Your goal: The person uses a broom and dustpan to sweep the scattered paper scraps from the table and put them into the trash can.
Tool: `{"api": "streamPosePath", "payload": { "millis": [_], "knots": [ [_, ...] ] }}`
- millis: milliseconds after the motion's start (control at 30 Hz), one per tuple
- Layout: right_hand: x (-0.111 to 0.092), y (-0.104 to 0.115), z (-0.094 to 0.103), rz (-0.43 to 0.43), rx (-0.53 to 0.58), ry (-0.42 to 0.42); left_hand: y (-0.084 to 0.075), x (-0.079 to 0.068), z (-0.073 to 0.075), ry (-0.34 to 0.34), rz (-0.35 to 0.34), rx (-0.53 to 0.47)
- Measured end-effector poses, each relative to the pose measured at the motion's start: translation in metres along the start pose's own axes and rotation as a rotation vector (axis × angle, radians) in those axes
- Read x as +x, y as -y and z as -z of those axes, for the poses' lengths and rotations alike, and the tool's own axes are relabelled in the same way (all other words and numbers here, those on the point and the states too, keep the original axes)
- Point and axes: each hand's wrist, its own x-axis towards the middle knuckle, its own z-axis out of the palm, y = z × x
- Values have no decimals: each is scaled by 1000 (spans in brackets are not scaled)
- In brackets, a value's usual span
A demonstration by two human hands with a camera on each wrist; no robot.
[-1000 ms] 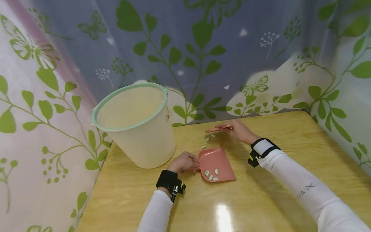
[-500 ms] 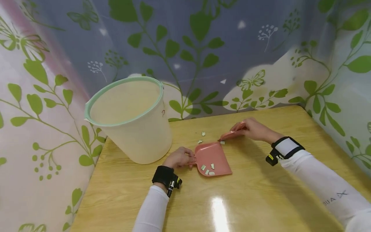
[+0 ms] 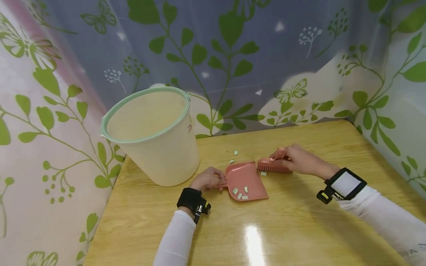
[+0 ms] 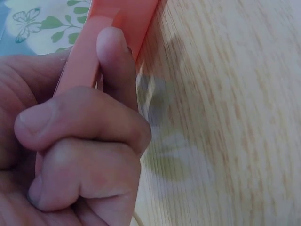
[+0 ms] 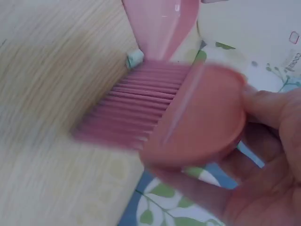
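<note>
Clearly, the glossy pink dustpan (image 3: 247,176) holds four pale scraps (image 3: 246,189).

Your left sleeve (image 3: 174,236) and right sleeve (image 3: 382,218) are white, the latter with dark lettering (image 3: 413,252). Your left strap (image 3: 189,198) is black; your right strap (image 3: 358,190) frames a white panel (image 3: 345,184) in black. Each carries a black, yellow-marked module (image 3: 205,207).

Homelike corner, leaf-print curtain (image 3: 213,66)

Left fingers (image 4: 94,115) curled, right fingers (image 5: 202,190) seemingly bent
</note>
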Motion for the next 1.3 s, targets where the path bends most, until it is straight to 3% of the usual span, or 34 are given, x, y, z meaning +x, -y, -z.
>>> {"api": "streamPosePath", "payload": {
  "millis": [133, 300, 400, 600, 767, 900, 1000, 1067, 1167, 1300],
  "knots": [
    [-1, -1, -4, 0, -87, -92, 0, 0, 0, 1, 5, -7],
    [-1, -6, -31, 41, -204, -257, 2, 1, 1, 11, 2, 4],
    [5, 4, -48, 69, -157, -308, 2, 1, 4, 9, -5, 0],
    [21, 38, -69, 27, 71, -335, 4, 0, 5, 0, -27, -39],
    [29, 58, -77, 41, 148, -332, 4, 0, 2, 14, -60, -71],
    [34, 71, -78, 50, 241, -243, 4, -1, 1, 34, -77, -59],
    [42, 73, -65, 16, 330, -185, 3, -1, 1, 31, -63, -28],
    [52, 65, -52, 9, 344, -182, 1, 0, 1, 19, -39, -23],
    [72, 47, -35, 18, 264, -198, -1, 0, 2, -6, -4, -25],
    [93, 16, -33, 61, 153, -168, -1, -2, 1, -5, 15, -54]
  ]
}}
